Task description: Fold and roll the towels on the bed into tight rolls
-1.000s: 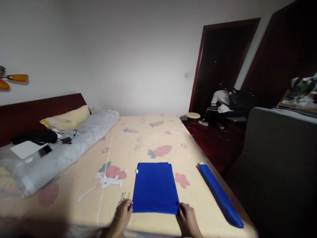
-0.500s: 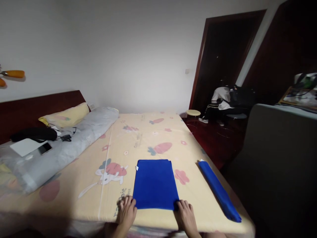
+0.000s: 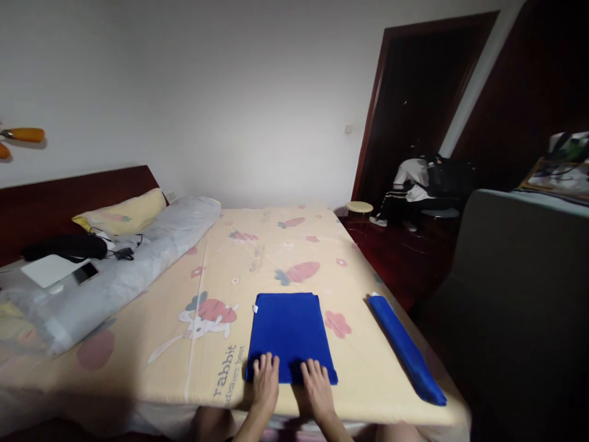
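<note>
A flat, folded blue cloth (image 3: 289,328) with a small white tag at its upper left lies on the bed (image 3: 175,380) in front of me. My left hand (image 3: 265,379) rests on the cloth's near edge, left of its middle, fingers stretched forward. On the same edge, right of the middle, lies my right hand (image 3: 317,383) with its fingers spread. Neither hand grips anything. Farther right, a long narrow blue roll (image 3: 407,350) lies slanted near the bed's right edge.
Along the left side are a grey bolster (image 3: 138,267), a yellow pillow (image 3: 124,213), a white tablet-like item (image 3: 51,271), a phone and a black pouch. A round stool (image 3: 359,207) and a bent-over seated person (image 3: 409,184) are beyond. A dark panel stands at right.
Both hands have left the cloth's two near corners and moved inward onto its near edge, fingers now flat. The cloth looks the same.
</note>
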Demonstrator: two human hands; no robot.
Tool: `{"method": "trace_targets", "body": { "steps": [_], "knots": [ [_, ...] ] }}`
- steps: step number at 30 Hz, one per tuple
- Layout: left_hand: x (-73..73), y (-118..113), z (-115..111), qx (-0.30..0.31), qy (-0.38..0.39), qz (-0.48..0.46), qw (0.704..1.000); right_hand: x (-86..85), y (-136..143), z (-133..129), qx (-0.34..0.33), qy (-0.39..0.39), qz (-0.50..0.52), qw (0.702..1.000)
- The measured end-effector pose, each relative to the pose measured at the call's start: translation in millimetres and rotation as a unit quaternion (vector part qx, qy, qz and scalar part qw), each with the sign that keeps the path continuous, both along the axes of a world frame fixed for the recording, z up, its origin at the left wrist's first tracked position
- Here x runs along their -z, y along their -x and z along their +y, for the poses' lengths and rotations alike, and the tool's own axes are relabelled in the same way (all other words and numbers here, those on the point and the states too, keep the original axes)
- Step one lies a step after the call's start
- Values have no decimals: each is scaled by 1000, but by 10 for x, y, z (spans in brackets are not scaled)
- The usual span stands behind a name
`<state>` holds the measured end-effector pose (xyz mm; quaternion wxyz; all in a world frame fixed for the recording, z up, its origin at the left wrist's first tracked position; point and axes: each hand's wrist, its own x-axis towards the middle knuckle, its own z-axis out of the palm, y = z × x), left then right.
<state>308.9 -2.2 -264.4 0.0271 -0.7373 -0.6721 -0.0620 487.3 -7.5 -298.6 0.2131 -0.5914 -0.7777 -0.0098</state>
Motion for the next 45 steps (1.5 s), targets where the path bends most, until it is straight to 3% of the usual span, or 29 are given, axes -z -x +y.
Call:
{"method": "trace_targets", "body": {
  "steps": [3,6,10,14,19,23,27,30,35,40,45],
  "knots": [
    [224,-136,-61,83,5,-17,996,92,109,-65,-59,-16,-29,998],
    [286,-73,-213,120,-11,-27,992,107,-12,-183,-98,-25,-25,995],
    [160,420,-445,189,-53,-25,980,111,-474,-353,-91,-20,-21,995],
    [17,958,-559,180,-50,-21,982,153,-876,-423,-57,-30,-14,998],
    [-106,1189,-457,202,-34,-34,978,141,-1051,-327,-60,-31,5,998],
    [-175,1181,-284,196,-2,-105,975,-61,-1055,-179,-76,7,60,995],
    [-219,1114,-31,97,11,-192,977,-354,-990,21,-16,90,131,987],
    [-260,1019,192,20,9,-206,978,-506,-920,194,27,110,131,985],
    [-318,830,343,-61,-38,-154,985,-527,-802,337,66,61,92,992],
    [-371,640,248,-29,-12,-47,998,-443,-638,226,33,-11,20,999],
    [-472,263,190,-98,-20,10,995,-567,-290,179,129,23,-24,991]
  ]
}}
